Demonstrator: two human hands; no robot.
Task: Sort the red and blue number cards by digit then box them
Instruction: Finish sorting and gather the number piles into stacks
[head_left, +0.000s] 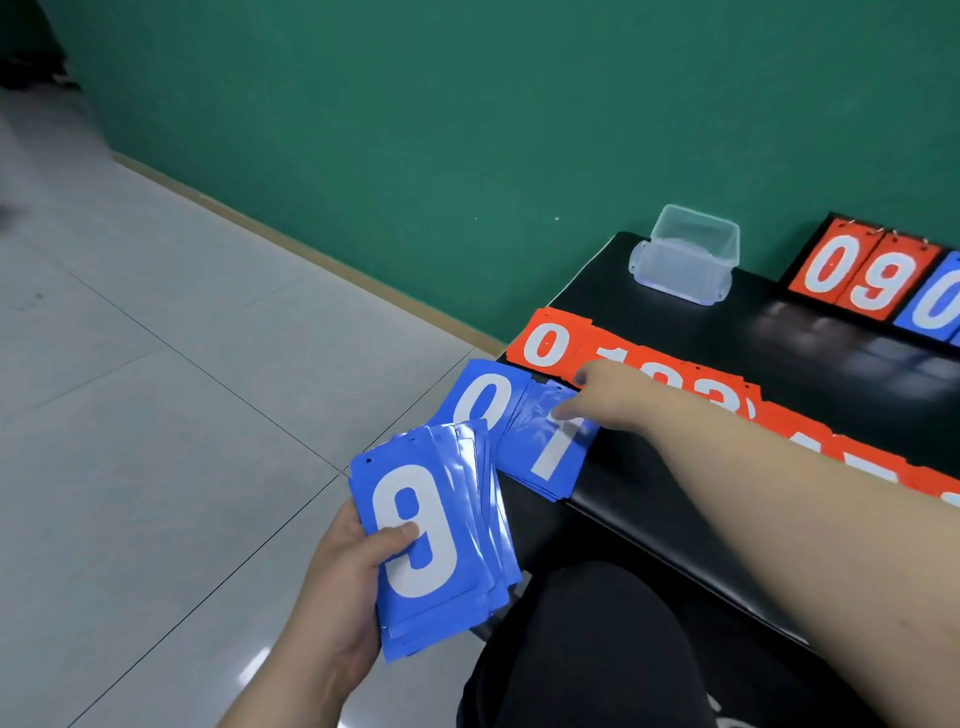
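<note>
My left hand (343, 577) grips a thick stack of blue cards (441, 545) with a white 9 on top, held out over the floor left of the table. My right hand (608, 397) reaches across and its fingertips touch the top of a blue 1 pile (550, 457) at the table's left edge. A blue 0 pile (483, 397) lies just left of it and overhangs the edge. Behind them runs a row of red card piles (545, 345), starting with 0 and partly hidden by my forearm.
A clear plastic box (683, 257) stands at the back left of the black table (810, 364). A flip scoreboard (878, 283) with red 0, red 9 and blue 0 stands at the back right. Grey tiled floor lies to the left, a green wall behind.
</note>
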